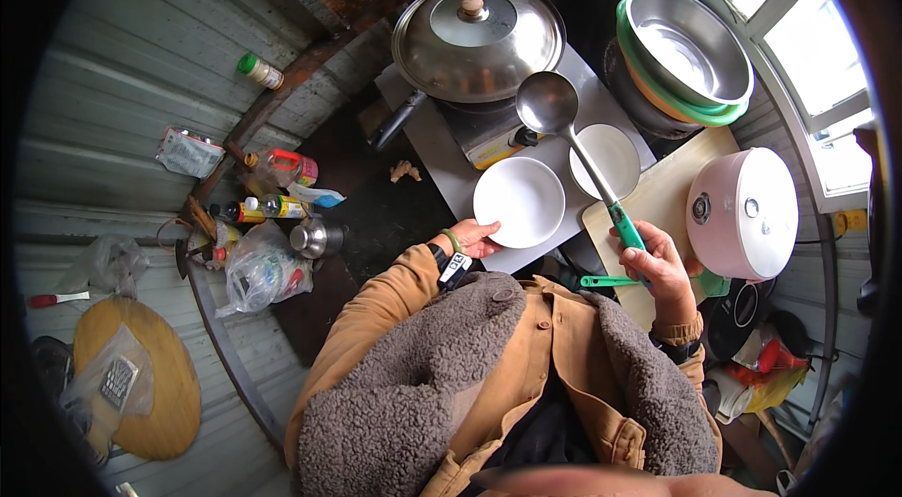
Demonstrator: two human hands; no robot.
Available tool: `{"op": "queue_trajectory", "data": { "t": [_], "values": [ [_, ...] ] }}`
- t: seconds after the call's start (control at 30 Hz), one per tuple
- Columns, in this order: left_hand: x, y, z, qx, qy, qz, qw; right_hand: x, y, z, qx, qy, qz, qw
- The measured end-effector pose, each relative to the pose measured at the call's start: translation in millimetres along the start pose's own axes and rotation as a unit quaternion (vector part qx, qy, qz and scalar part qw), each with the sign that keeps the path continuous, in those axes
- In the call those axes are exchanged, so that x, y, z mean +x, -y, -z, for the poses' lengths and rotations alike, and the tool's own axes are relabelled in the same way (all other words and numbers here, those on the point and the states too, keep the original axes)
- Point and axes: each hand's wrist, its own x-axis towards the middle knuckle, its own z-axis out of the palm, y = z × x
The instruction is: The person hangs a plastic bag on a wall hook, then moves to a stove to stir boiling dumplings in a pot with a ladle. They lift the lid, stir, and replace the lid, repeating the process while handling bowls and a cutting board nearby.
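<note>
My left hand [473, 238] grips the near left rim of a white bowl [519, 202], thumb on the edge and fingers below it. Nothing shows inside the bowl. In my right hand [657, 261] is the green handle of a metal ladle [548, 104]. The ladle slants up and to the left, its cup held in front of a lidded wok [479, 39] on a portable gas stove [493, 145]. Under the ladle's shaft, a second white bowl [609, 162] sits on the pale tabletop [451, 173].
A pink rice cooker [740, 215] stands right of the cutting board [652, 187], where a green-handled utensil [606, 281] lies. Stacked basins [687, 53] are at the back right. Ginger [405, 171], a steel flask [310, 238] and sauce bottles [275, 206] are on the left.
</note>
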Motion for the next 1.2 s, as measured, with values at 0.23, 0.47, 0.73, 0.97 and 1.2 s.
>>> {"op": "queue_trajectory", "data": {
  "t": [0.23,0.47,0.73,0.97,1.2],
  "values": [
    [-134,-117,-34,0.22,0.008,-0.064,0.973,9,12,23,0.011,-0.008,0.006,1.0],
    [-159,-288,-90,0.283,-0.149,-0.33,0.888,12,7,45,0.017,-0.023,0.011,1.0],
    [-78,-385,-128,0.612,-0.411,-0.394,0.549,-7,-8,62,0.032,-0.051,-0.005,0.998],
    [-60,-402,-148,0.7,-0.439,-0.285,0.485,-22,-15,66,0.042,-0.078,-0.007,0.996],
    [-61,-407,-154,0.719,-0.457,-0.279,0.443,-29,-12,61,0.045,-0.079,0.019,0.996]
  ]
}}
